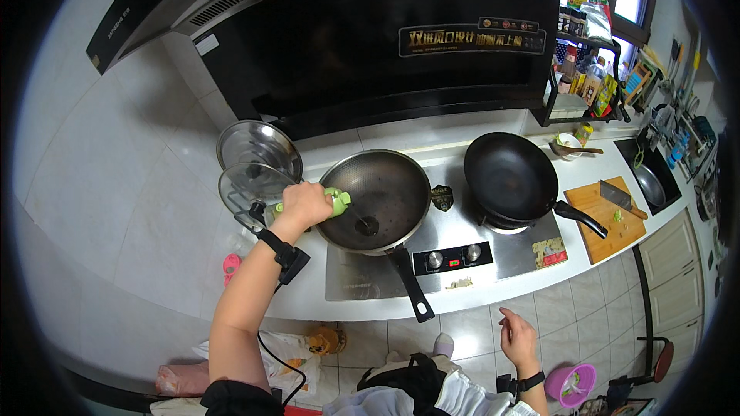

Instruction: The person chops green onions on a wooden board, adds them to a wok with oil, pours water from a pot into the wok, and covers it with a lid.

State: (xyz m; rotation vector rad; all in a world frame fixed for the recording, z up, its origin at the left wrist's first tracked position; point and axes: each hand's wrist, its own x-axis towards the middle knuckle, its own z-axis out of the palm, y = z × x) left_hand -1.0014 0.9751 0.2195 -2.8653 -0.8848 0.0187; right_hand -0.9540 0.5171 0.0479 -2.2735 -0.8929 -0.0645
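My left hand (306,205) grips a green-capped oil bottle (338,202), tipped sideways over the left wok (376,185). From its spout a thin stream runs down to a small dark pool of liquid (366,225) in the wok. The wok sits on the left side of a steel gas hob (376,277), its black handle (413,289) pointing towards me. Low at my right side, above the floor, hangs my right hand (517,338), empty, with loosely bent fingers. Two pan lids, one steel (257,138) and one glass (245,185), lean beside the left wok.
A black frying pan (509,179) occupies the right burner. Farther right, a cleaver (615,195) lies on a wooden cutting board (601,225), near a white bowl (569,141) and the sink (650,182). The range hood (347,52) overhangs the back. A pink bucket (572,384) stands on the floor.
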